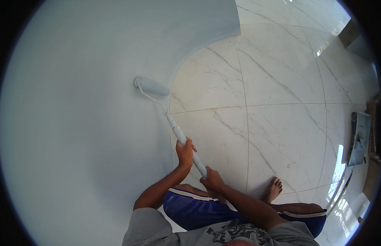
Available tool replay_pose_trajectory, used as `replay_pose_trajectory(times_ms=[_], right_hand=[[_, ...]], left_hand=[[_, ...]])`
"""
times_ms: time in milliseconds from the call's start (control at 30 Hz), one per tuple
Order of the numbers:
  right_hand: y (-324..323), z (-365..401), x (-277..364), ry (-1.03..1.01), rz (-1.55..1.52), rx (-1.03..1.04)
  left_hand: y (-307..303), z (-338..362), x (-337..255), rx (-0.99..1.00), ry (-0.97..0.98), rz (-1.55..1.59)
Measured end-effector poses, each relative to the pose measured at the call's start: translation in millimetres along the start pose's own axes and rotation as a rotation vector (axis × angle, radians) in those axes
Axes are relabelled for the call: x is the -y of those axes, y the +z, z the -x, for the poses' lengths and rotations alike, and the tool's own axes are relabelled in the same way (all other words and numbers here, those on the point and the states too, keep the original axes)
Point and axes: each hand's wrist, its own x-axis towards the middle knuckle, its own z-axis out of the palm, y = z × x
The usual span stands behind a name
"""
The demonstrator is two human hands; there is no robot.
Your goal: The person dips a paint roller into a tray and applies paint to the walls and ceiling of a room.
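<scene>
A paint roller point(154, 86) with a pale grey-blue sleeve rests against the lower part of the grey-blue wall point(84, 123), close to where the wall meets the floor. Its thin wire frame runs down to a long, paint-smeared handle point(180, 134). My left hand point(185, 151) is wrapped round the middle of that handle. Lower down, my right hand point(212, 179) grips the handle near its end. Both hands are closed, and the palms are hidden.
White marble-patterned floor tiles point(280, 78) spread to the right of the wall. At the far right lies a paint tray point(361, 139), with a long pole point(342, 190) below it and brown boxes point(375, 127) beside it. My bare foot point(275, 189) stands on the tiles.
</scene>
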Motion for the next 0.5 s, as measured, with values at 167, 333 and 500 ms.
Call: replay_pose_trajectory(times_ms=[167, 333, 500], right_hand=[[-40, -44, 37, -0.114, -0.058, -0.166], [-83, -82, 55, -0.094, -0.114, -0.310], [-130, -94, 53, -0.051, -0.145, -0.403]], left_hand=[[51, -61, -35, 0.071, 0.091, -0.040], [117, -101, -59, 0.175, 0.139, -0.051], [182, -111, -65, 0.270, 0.151, -0.054]])
